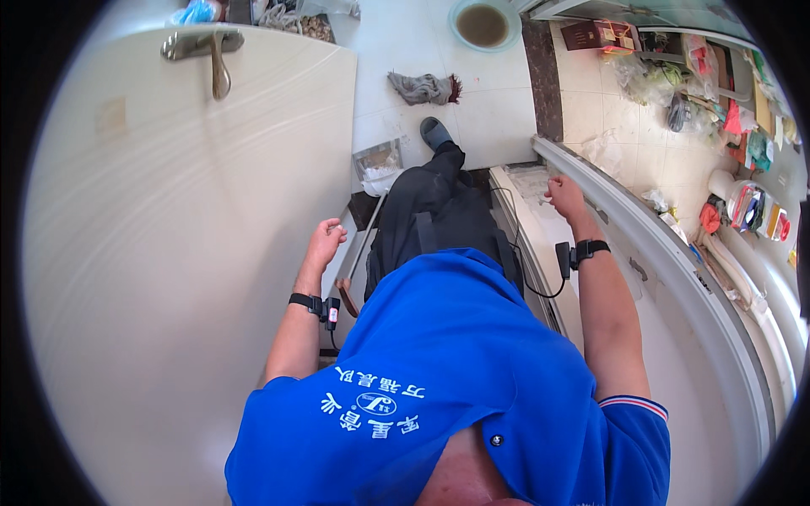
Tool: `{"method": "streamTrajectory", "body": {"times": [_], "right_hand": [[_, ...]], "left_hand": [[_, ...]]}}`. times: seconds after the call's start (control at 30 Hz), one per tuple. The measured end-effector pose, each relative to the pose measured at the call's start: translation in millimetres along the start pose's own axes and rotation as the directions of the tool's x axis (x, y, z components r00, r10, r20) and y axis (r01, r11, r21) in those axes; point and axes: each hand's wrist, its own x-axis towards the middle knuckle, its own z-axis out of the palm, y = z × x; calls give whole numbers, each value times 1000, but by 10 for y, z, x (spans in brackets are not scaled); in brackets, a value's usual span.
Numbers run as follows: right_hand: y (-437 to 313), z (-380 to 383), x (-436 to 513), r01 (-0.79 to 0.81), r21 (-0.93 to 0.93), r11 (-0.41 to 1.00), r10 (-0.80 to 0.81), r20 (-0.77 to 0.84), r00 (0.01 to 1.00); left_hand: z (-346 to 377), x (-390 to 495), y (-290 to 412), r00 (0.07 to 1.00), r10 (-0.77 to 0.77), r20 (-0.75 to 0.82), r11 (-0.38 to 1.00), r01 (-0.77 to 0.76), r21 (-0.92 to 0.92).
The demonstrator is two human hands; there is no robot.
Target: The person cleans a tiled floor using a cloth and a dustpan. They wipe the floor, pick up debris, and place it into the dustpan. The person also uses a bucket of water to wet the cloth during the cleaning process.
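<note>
Both of my hands hang out at my sides, fingers loosely curled, with nothing visible in them. My left hand [327, 242] is between a cream door [190, 221] and my dark trousers [436, 202]. Close to that hand runs the thin pole [367, 243] of a long-handled dustpan [378, 167], which lies partly behind my leg with pale debris in it. My right hand [566, 197] hovers over a pale ledge [535, 190] beside a white door or window frame [633, 209]; I cannot tell whether it touches either. A slipper [435, 133] shows on one foot.
Ahead, a grey cloth [421, 88] lies on the tiles, before a basin [485, 47] of murky water. A metal lever handle [218, 69] juts from the door. Bags and clutter [696, 88] crowd the right side. A black cable [538, 294] hangs from my right wrist device.
</note>
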Motion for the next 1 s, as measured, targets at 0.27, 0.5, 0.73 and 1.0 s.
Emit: {"method": "streamTrajectory", "body": {"times": [0.27,0.5,0.73,1.0], "right_hand": [[-159,85,87,110,-188,976,-95,89,992],[-325,465,-72,130,-384,914,-45,224,974],[-381,1230,-271,313,-425,849,-228,238,944],[-471,1972,-691,174,-366,914,-78,263,962]], "left_hand": [[431,-629,-782,996,36,-87,998,-40,-52],[246,-1138,-900,849,321,-420,937,-220,272],[302,-979,-1094,853,234,-467,970,-173,169],[512,-871,-1411,960,162,-230,985,-143,96]]}}
